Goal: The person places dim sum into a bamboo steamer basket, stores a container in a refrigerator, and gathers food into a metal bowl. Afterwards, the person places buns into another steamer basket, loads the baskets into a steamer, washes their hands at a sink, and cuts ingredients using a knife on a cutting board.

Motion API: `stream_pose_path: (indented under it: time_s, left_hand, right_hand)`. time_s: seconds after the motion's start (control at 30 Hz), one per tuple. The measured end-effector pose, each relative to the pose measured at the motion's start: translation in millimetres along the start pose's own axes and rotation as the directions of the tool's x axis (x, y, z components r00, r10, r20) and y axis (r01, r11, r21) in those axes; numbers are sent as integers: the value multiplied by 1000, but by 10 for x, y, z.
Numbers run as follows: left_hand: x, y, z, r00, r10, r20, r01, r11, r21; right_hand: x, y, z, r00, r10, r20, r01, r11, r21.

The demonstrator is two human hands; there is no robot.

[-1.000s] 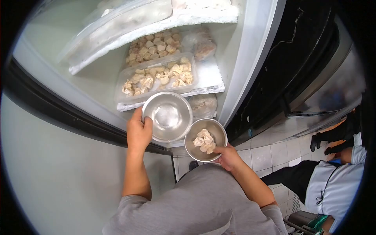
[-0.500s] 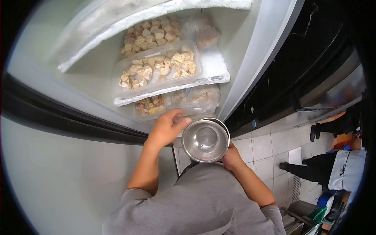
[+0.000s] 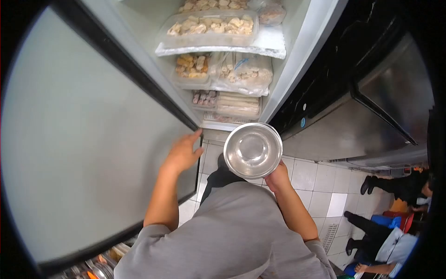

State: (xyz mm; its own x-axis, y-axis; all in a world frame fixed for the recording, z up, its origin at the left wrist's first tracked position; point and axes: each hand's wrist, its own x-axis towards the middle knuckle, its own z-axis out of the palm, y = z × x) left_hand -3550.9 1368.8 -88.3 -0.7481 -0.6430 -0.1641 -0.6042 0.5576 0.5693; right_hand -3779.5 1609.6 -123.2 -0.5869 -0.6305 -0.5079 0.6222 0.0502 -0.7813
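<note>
My right hand (image 3: 278, 176) is closed on the stacked metal bowls (image 3: 253, 151), gripping them at the lower right side; only the empty top bowl shows inside, and the food in the lower one is hidden. My left hand (image 3: 183, 151) holds nothing, its fingers apart, beside the edge of the open freezer door (image 3: 93, 116). Beyond the bowls, shelves hold a clear tray of dumplings (image 3: 211, 27), a container of yellowish pieces (image 3: 192, 67) and a plastic bag of food (image 3: 244, 72).
Lower down in the freezer lies a container of long pale sticks (image 3: 238, 104). A dark and steel appliance (image 3: 367, 111) stands on the right. Other people (image 3: 392, 244) are at the far right on the tiled floor (image 3: 304, 174). Metal utensils (image 3: 100, 269) lie at the lower left.
The empty bowl has gone from my left hand onto the food bowl in my right. My left hand has drawn back. The door has swung, and the view shows lower shelves.
</note>
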Motion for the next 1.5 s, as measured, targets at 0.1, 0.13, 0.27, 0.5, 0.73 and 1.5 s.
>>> stream_pose_path:
  time_s: [0.1, 0.13, 0.27, 0.5, 0.73, 1.5]
  left_hand:
    - [-865, -355, 646, 951, -228, 207, 182, 958, 223]
    - [-1155, -485, 847, 916, -293, 275, 221, 939, 265]
    - [-2469, -1190, 1229, 778, -464, 423, 370, 883, 288]
    - [-3138, -1523, 1385, 595, -796, 106, 705, 454, -545]
    - [-3495, -3034, 1055, 102, -987, 125, -586, -161, -795]
    - [-144, -1459, -1006, 549, -529, -647, -366, 544, -755]
  right_hand:
    - [-116, 262, -612, 998, 2, 60, -8, 994, 107]
    - [-171, 343, -827, 998, 7, 61, -12, 996, 83]
    - [-418, 638, -1672, 996, -42, 73, 30, 986, 161]
    - [-605, 741, -2805, 998, 50, -46, -45, 994, 97]
    - [-723, 692, -2849, 989, -26, -143, 61, 968, 243]
    - [-943, 757, -3006, 928, -172, -332, 305, 861, 408]
